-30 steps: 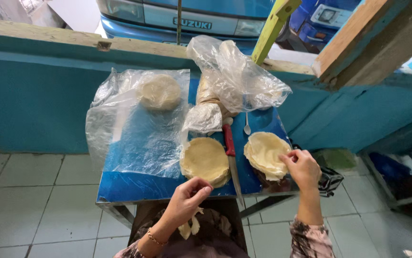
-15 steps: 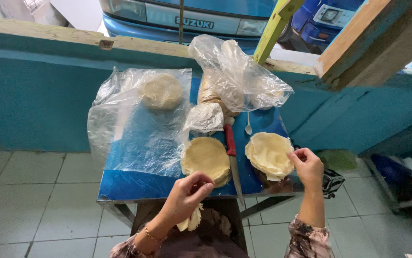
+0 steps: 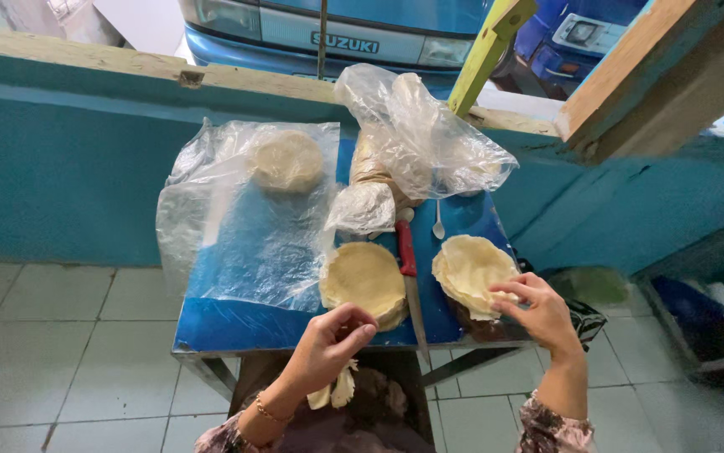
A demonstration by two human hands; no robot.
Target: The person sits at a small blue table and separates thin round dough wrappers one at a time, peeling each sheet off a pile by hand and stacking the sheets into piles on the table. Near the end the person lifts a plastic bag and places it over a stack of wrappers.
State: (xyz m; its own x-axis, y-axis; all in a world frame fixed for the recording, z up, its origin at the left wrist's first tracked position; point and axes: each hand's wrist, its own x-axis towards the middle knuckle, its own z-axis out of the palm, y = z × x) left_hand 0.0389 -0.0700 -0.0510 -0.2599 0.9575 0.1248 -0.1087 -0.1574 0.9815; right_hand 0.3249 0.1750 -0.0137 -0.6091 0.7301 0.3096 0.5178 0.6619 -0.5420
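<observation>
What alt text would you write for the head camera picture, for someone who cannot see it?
A person's right hand touches a stack of thin pale round dough sheets on a small blue table, while the left hand holds a scrap of pale dough at the near edge. Between two stacks lies a red-handled knife; clear plastic bags sit behind.

Three stacks of round dough sheets (image 3: 364, 279), one red-handled knife (image 3: 408, 273), one spoon (image 3: 438, 222)
</observation>
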